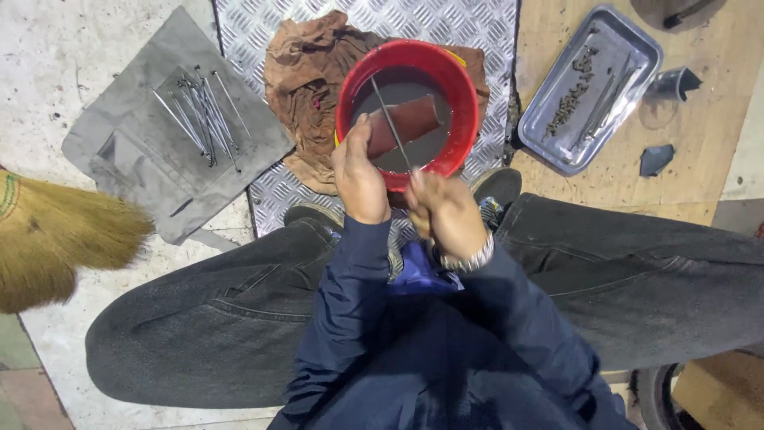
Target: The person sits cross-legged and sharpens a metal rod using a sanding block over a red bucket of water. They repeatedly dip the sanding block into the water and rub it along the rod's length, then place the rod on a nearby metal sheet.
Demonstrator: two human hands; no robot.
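Gripping a reddish block in the left hand, over the murky water of a red bucket; right hand pinches a thin metal rod laid across it. Hands just beside each other, bucket between the feet

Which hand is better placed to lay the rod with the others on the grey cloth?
Right hand: it holds the rod. The left hand steadies the block in the red bowl.
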